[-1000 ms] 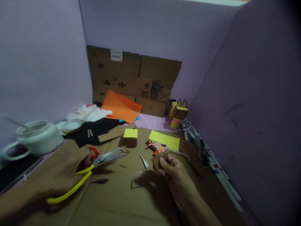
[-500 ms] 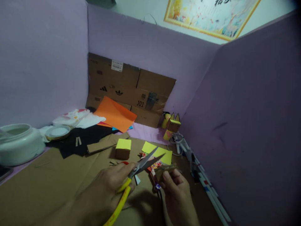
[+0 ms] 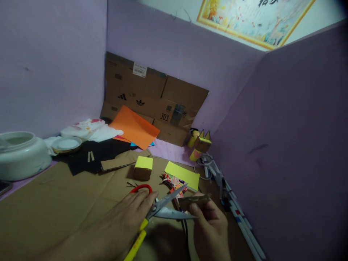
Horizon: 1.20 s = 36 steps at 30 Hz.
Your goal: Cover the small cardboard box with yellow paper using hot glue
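Observation:
My left hand is closed around yellow-handled scissors, whose blades are spread apart and point right. My right hand pinches a small brown cardboard piece between thumb and fingers. The lower blade reaches close to the right thumb; whether it touches cannot be made out. Beyond the left fingers shows a red loop handle, the rest of it hidden. Behind the blades lie a colourful patterned pouch and a yellow paper sheet. A cardboard box with a yellow top stands farther left.
Cardboard strips, black paper and an orange sheet lie at the back left. A white pot stands at the far left. Yellow paper figures stand at the back right. White rods run along the right wall.
The scissors have turned so their tips sit lower and nearer the right hand, with the blades wider apart. The cardboard piece is still in the right hand. The view has shifted slightly.

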Available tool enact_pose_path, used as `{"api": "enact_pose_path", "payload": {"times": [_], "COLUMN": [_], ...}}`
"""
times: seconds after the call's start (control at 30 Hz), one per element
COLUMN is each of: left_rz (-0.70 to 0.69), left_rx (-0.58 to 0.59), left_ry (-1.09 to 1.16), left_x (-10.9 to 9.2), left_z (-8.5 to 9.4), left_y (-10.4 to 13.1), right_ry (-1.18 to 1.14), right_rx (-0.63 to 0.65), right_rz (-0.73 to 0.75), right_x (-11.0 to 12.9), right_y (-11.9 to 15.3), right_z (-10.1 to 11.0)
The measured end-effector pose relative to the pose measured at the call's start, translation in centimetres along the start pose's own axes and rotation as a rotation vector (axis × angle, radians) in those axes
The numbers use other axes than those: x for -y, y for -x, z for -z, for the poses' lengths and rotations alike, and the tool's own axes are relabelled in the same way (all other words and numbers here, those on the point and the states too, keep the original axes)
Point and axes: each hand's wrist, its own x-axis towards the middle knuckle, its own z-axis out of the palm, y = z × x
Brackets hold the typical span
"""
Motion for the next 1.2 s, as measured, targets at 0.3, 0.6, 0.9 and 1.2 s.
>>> {"api": "enact_pose_path", "payload": {"times": [0.3,0.6,0.9,1.2], "left_rz": [0.030,0.039,0.019,0.039], "left_rx": [0.081,0.067,0.007,-0.011], "left_ry": [-0.058,-0.054,-0.070,-0.068], "left_x": [-1.5,-1.5,-1.1,-1.4], "left_z": [2.2,1.8,1.0,0.9], "left_y": [-0.4,-0.7,-0.6,-0.8], "right_ry": [0.159,0.279,0.390,0.373], "right_rx": [0.155,0.104,0.147,0.146], "right_rz": [0.106,0.140,0.202,0.167], "right_x": [-0.2,0.2,0.7,0.3], "right_y": [0.7,1.3,1.2,1.2], "right_z": [0.2,-0.3,-0.1,-0.1]}}
